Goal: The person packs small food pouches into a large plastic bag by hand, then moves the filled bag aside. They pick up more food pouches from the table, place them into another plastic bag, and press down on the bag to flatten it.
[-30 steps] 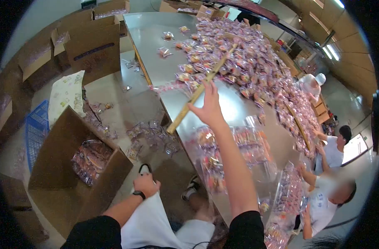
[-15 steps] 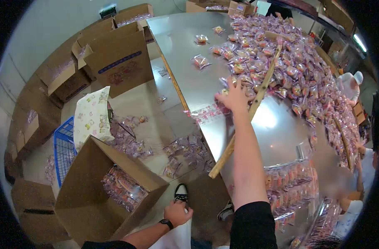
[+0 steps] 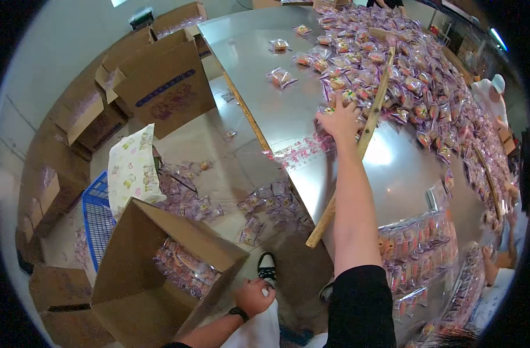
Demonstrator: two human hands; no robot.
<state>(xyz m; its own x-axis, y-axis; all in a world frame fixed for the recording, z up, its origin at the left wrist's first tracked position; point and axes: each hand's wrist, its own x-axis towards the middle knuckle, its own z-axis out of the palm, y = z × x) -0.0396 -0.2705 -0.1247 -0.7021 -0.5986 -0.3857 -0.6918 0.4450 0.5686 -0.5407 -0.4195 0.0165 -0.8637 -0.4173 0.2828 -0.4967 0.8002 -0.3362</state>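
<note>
My right hand (image 3: 340, 120) reaches across the steel table (image 3: 276, 104), fingers spread, resting on a packet at the near edge of a big pile of wrapped snack packets (image 3: 415, 75). A long wooden stick (image 3: 363, 139) lies slanted over the table right beside that hand, its lower end sticking out past the table edge. My left hand (image 3: 253, 296) is low by my knee, curled closed on the white cloth of my clothing, next to an open cardboard box (image 3: 160, 272) that holds packets.
Other open cardboard boxes (image 3: 160, 75) stand along the wall at left. A blue crate (image 3: 96, 214) and a patterned cloth (image 3: 131, 168) lie on the floor among spilled packets (image 3: 265, 209). Filled bags (image 3: 421, 249) sit at the table's near end. Other people (image 3: 491, 98) work at right.
My right hand let go of the stick's middle and moved up to the edge of the packet pile. My head shifted, bringing the box and the floor closer.
</note>
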